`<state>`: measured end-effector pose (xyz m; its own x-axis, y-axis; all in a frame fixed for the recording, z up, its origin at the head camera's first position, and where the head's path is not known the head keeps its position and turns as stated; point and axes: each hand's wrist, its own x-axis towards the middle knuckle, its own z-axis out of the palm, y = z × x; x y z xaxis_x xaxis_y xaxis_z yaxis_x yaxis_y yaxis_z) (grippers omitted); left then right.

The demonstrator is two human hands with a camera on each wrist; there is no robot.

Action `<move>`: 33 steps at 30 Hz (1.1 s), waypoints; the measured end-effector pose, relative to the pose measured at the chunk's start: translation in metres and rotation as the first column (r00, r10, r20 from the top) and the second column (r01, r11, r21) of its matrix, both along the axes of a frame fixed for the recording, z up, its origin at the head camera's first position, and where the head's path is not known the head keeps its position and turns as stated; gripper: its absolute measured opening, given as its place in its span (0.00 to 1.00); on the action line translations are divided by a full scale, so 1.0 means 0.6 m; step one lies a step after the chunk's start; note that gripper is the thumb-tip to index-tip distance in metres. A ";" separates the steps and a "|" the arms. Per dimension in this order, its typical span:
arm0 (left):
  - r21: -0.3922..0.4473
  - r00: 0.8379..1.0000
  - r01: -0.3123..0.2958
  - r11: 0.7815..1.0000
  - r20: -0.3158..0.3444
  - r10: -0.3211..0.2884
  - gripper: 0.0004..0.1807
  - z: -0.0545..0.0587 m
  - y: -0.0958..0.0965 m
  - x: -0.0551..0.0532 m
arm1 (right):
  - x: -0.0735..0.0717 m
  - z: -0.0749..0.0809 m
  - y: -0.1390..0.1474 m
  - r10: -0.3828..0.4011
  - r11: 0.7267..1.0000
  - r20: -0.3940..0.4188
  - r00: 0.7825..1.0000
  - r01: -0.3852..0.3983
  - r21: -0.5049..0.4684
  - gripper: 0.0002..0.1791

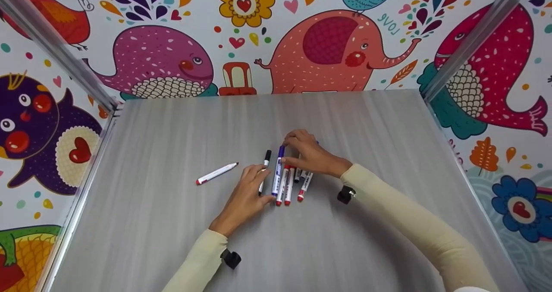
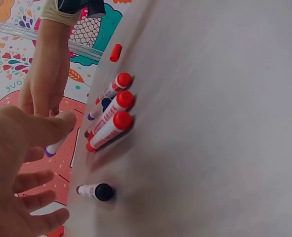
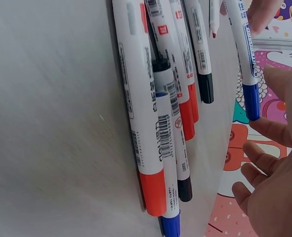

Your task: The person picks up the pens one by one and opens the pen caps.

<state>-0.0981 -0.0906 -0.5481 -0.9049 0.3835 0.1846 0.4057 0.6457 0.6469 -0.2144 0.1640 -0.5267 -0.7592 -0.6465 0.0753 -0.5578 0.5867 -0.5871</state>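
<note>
We see a white marker, the blue marker (image 1: 277, 178), with printed lettering and a bright blue cap, near the middle of the head frame. It stands off the table (image 1: 129, 223), tilted, its cap toward the top of the frame, between both hands.

We count eight markers: two capped in blue, the second (image 3: 165, 143) lying low in the right wrist frame; three red-capped markers (image 3: 136, 98); two black-capped markers (image 3: 199, 42); and one uncapped marker (image 1: 217, 174), left of centre in the head frame. We also spot one small red piece (image 2: 115, 52), like a loose cap, upper left in the left wrist frame.

The right hand (image 1: 312, 155) reaches in from the right, index fingertip at the cap's end, thumb beside it. The left hand (image 1: 245, 189) comes from lower left, fingers spread, thumb near the other end. We cannot tell whether either grip is closed on it.
</note>
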 end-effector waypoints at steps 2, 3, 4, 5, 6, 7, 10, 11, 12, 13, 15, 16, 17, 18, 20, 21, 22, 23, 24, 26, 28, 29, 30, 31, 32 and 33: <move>0.019 0.998 0.009 1.000 0.065 -0.010 0.42 0.002 0.002 0.000 | 0.004 0.001 0.001 0.005 1.000 -0.008 1.000 -0.005 -0.010 0.30; 0.038 0.995 0.016 0.999 0.094 -0.020 0.44 0.003 0.004 0.000 | 0.006 0.003 0.002 0.007 1.000 -0.010 1.000 -0.007 -0.015 0.29; 0.058 0.992 0.022 0.998 0.124 -0.029 0.45 0.003 0.005 -0.001 | 0.008 0.004 0.003 0.010 1.000 -0.011 1.000 -0.011 -0.023 0.29; 0.077 0.988 0.027 0.997 0.152 -0.039 0.47 0.004 0.006 -0.001 | 0.010 0.005 0.004 0.014 0.999 -0.012 1.000 -0.014 -0.031 0.29; 0.101 0.982 0.032 0.994 0.180 -0.050 0.48 0.004 0.007 -0.002 | 0.012 0.007 0.004 0.018 0.999 -0.014 1.000 -0.018 -0.036 0.28; 0.122 0.977 0.038 0.992 0.202 -0.063 0.49 0.004 0.008 -0.003 | 0.015 0.008 0.005 0.022 0.999 -0.016 1.000 -0.023 -0.044 0.28; 0.180 0.959 0.046 0.983 0.266 -0.094 0.53 0.003 0.009 -0.005 | 0.022 0.012 0.007 0.038 0.997 -0.016 0.999 -0.039 -0.063 0.27; 0.194 0.953 0.047 0.980 0.285 -0.102 0.55 0.002 0.010 -0.006 | 0.024 0.013 0.008 0.042 0.997 -0.015 0.999 -0.043 -0.068 0.26; 0.206 0.947 0.047 0.977 0.302 -0.109 0.56 0.002 0.010 -0.006 | 0.025 0.013 0.008 0.046 0.996 -0.016 0.999 -0.047 -0.071 0.25; 0.216 0.941 0.046 0.975 0.319 -0.115 0.57 0.001 0.010 -0.006 | 0.027 0.013 0.008 0.051 0.996 -0.017 0.999 -0.053 -0.078 0.25; 0.233 0.929 0.044 0.972 0.348 -0.126 0.58 0.001 0.010 -0.007 | 0.029 0.012 0.009 0.057 0.995 -0.015 0.998 -0.058 -0.086 0.25; 0.241 0.924 0.044 0.970 0.360 -0.131 0.58 0.001 0.010 -0.006 | 0.030 0.012 0.009 0.059 0.994 -0.012 0.998 -0.060 -0.093 0.24; 0.253 0.919 0.045 0.966 0.370 -0.140 0.58 0.001 0.010 -0.007 | 0.032 0.012 0.009 0.059 0.993 -0.009 0.998 -0.060 -0.098 0.24; 0.263 0.914 0.046 0.964 0.379 -0.147 0.58 0.001 0.010 -0.007 | 0.033 0.012 0.009 0.059 0.993 -0.007 0.998 -0.059 -0.101 0.24; 0.291 0.905 0.049 0.955 0.392 -0.166 0.58 0.003 0.010 -0.008 | 0.036 0.013 0.010 0.056 0.992 0.003 0.998 -0.055 -0.112 0.24; 0.307 0.900 0.052 0.950 0.398 -0.178 0.58 0.004 0.010 -0.008 | 0.037 0.013 0.010 0.055 0.991 0.009 0.998 -0.053 -0.119 0.24; 0.323 0.894 0.054 0.945 0.405 -0.190 0.58 0.005 0.010 -0.008 | 0.038 0.013 0.010 0.054 0.990 0.015 0.998 -0.051 -0.129 0.24; 0.339 0.889 0.059 0.939 0.411 -0.204 0.58 0.005 0.009 -0.008 | 0.040 0.013 0.011 0.053 0.989 0.021 0.998 -0.050 -0.138 0.24; 0.358 0.882 0.066 0.931 0.415 -0.222 0.58 0.005 0.009 -0.009 | 0.041 0.013 0.011 0.054 0.988 0.027 0.998 -0.049 -0.149 0.24; 0.402 0.864 0.084 0.912 0.426 -0.267 0.58 0.005 0.009 -0.009 | 0.044 0.014 0.012 0.060 0.984 0.046 0.997 -0.051 -0.173 0.24; 0.456 0.841 0.102 0.884 0.435 -0.322 0.58 0.004 0.009 -0.010 | 0.046 0.015 0.012 0.067 0.980 0.069 0.995 -0.052 -0.190 0.24; 0.484 0.829 0.109 0.868 0.438 -0.349 0.57 0.003 0.010 -0.010 | 0.048 0.016 0.013 0.069 0.980 0.085 0.994 -0.052 -0.194 0.24; 0.509 0.816 0.114 0.853 0.442 -0.373 0.58 0.002 0.010 -0.010 | 0.049 0.017 0.013 0.071 0.979 0.102 0.992 -0.049 -0.199 0.24; 0.527 0.803 0.115 0.842 0.450 -0.391 0.58 0.002 0.010 -0.010 | 0.050 0.018 0.014 0.071 0.978 0.121 0.990 -0.045 -0.203 0.25; 0.540 0.792 0.111 0.834 0.459 -0.403 0.58 0.002 0.010 -0.008 | 0.052 0.018 0.014 0.068 0.977 0.142 0.988 -0.037 -0.209 0.25; 0.547 0.784 0.108 0.830 0.466 -0.409 0.58 0.002 0.010 -0.007 | 0.053 0.018 0.014 0.060 0.977 0.165 0.985 -0.024 -0.213 0.25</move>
<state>-0.1024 -0.0848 -0.5471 -0.7810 0.6190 -0.0833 -0.0067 0.1250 0.9921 -0.1826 0.1727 -0.5159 -0.7449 -0.6618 0.0850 -0.4615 0.4189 -0.7820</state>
